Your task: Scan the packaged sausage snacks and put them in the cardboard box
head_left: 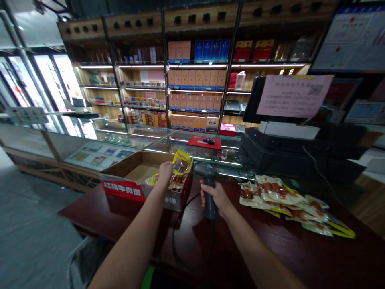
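My right hand [218, 196] is wrapped round the grip of a black barcode scanner [209, 194], held above the dark red table, its cord looping down below. My left hand [165, 173] is closed on a yellow-edged snack packet [181, 162] with a clear window, raised over the right end of an open cardboard box [120, 188]. More packets [175, 181] lie inside the box under that hand. To the right of the scanner, a pile of sealed snack packets [281, 196] with reddish-brown contents lies on the table.
A glass display counter [135, 134] runs behind the table, bearing a red mouse pad [198, 141] and a mouse [208, 140]. At right stands a black register [270, 148] with a pink notice [293, 95]. Stocked shelves [197, 66] line the back wall.
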